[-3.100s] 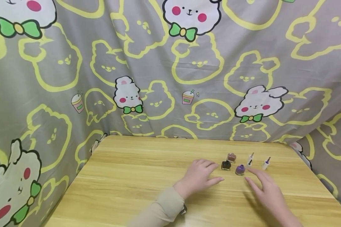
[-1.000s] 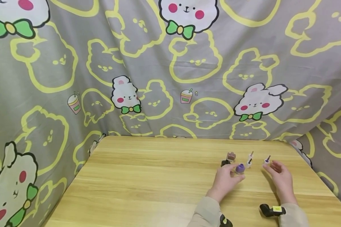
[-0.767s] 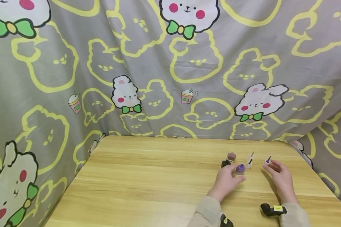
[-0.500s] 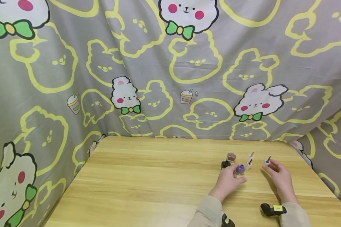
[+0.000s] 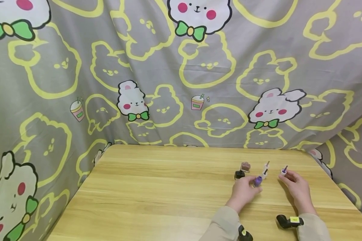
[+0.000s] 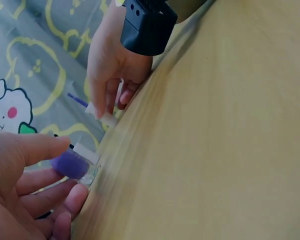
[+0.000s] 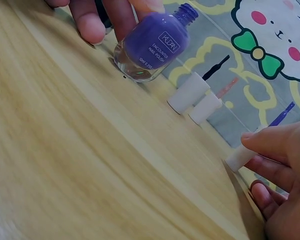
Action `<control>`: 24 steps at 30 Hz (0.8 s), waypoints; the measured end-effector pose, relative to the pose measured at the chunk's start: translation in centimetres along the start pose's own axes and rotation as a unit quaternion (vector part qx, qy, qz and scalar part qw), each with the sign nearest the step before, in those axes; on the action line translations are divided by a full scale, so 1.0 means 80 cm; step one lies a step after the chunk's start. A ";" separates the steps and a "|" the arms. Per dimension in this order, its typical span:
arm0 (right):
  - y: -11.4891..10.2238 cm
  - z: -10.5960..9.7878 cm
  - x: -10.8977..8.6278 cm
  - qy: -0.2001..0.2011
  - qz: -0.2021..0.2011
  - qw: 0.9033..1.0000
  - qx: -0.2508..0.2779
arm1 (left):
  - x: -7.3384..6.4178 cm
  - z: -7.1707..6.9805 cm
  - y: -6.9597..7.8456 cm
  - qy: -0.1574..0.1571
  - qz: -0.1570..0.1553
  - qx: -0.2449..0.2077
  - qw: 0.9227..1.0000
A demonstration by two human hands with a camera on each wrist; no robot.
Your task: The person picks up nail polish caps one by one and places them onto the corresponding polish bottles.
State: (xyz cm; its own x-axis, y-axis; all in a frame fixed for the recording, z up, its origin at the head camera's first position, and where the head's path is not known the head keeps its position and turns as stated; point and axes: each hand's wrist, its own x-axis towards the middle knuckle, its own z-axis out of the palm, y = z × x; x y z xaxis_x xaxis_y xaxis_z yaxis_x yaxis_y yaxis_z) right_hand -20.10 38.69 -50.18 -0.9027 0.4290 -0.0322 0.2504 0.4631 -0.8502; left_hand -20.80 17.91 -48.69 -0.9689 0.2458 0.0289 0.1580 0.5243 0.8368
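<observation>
- The purple bottle [image 7: 152, 42], the black bottle [image 5: 239, 175] and the brownish bottle [image 5: 245, 167] appear to have bare necks, so uncapping looks done for all 3.
- The 3 white caps are off, brushes pointing up: the purple-brush cap [image 7: 238, 159], the black-brush cap [image 7: 187, 94] and the pink-brush cap [image 7: 204, 110].
- Left undone, judging by how things lie: 0 of the 3 bottles has a cap on, and the purple brush is well apart from its bottle's neck.
- The purple pair looks to be the work in hand; neither hand seems to hold the other bottles or caps.
- The left hand [image 5: 242, 192] has its grip closed on the purple bottle, thumb against fingers, toward the right of the table [image 5: 169, 187]. The bottle leans slightly right; I cannot tell whether its base touches the table.
- The right hand [image 5: 297, 189] pinches the purple-brush cap between thumb and index finger, farther right.
- The black bottle is just beyond the left hand, the brownish bottle farther back; the other 2 caps stand near each other, between the hands and toward the far side.
- The left forearm slants from the near edge toward the far right; the right forearm points far and slightly left.
</observation>
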 end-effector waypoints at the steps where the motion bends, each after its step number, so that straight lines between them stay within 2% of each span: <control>1: 0.000 0.000 0.000 0.002 -0.001 1.000 -0.002 | 0.001 0.001 0.001 0.003 -0.004 0.008 1.000; 11: -0.007 0.002 -0.004 0.008 -0.001 1.000 -0.011 | 0.009 0.014 0.005 0.041 -0.011 0.089 0.995; 18: -0.007 0.004 -0.004 0.015 0.005 1.000 -0.002 | 0.009 0.020 0.007 0.070 -0.014 0.096 0.993; 24: -0.007 0.004 -0.003 0.015 0.017 1.000 0.000 | 0.008 0.019 0.008 0.072 -0.014 0.088 0.993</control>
State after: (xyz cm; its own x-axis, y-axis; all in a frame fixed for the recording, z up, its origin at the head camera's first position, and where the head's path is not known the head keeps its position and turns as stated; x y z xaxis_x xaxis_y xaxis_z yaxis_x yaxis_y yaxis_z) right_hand -20.14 38.08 -49.86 -0.8827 0.4678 -0.0449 0.2805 0.4478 -0.8490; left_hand -21.05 19.60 -48.96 -0.9886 0.1161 0.0958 0.1490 0.6669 0.7301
